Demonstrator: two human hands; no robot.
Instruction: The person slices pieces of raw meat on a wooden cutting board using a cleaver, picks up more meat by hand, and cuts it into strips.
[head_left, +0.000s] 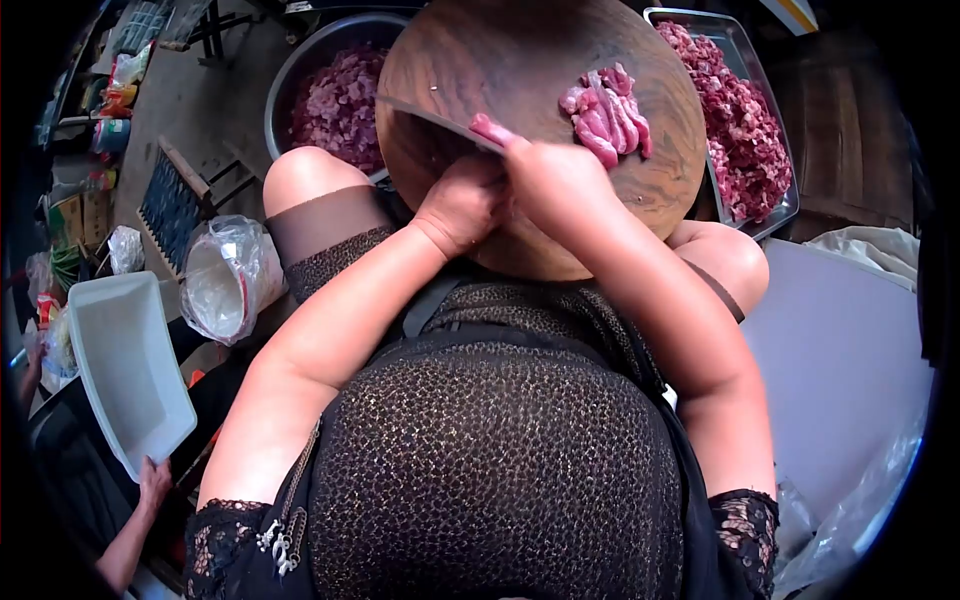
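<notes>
My right hand (550, 175) is closed around the handle end of a knife (435, 122), whose blade points up and left over the round wooden chopping board (660, 110). A pink bit that looks like meat (490, 130) shows at the blade beside my right knuckles. Below the blade, my left hand (465, 205) is curled at the board's near edge, its fingertips hidden, so what it grips cannot be made out. Several strips of raw meat (608, 115) lie in a small pile on the board, right of the knife.
A metal bowl (275, 110) of cut meat stands left of the board, and a metal tray (785, 150) heaped with cut meat stands right. At lower left another person's hand (153, 480) holds a white plastic tub (130, 360). A plastic-lined bucket (215, 280) is near my left knee.
</notes>
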